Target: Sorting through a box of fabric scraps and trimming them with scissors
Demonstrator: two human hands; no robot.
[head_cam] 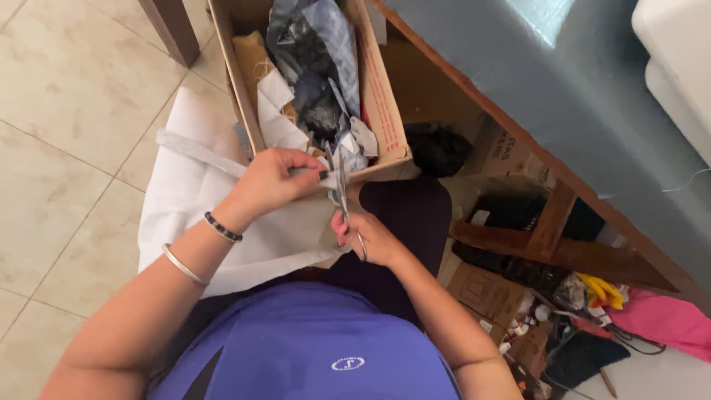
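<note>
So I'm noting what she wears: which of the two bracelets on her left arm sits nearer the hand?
The dark beaded bracelet, right at the wrist below the left hand. The plain silver bangle sits further up the forearm.

Beige tiled floor point(67, 104). Open cardboard box point(381, 96) of fabric scraps stands on it. Left of the box, a dark wooden leg point(172, 28). Right of the box, under the grey table point(533, 81): black bundle point(438, 148), small cartons point(485, 290), pink cloth point(666, 320).
</note>
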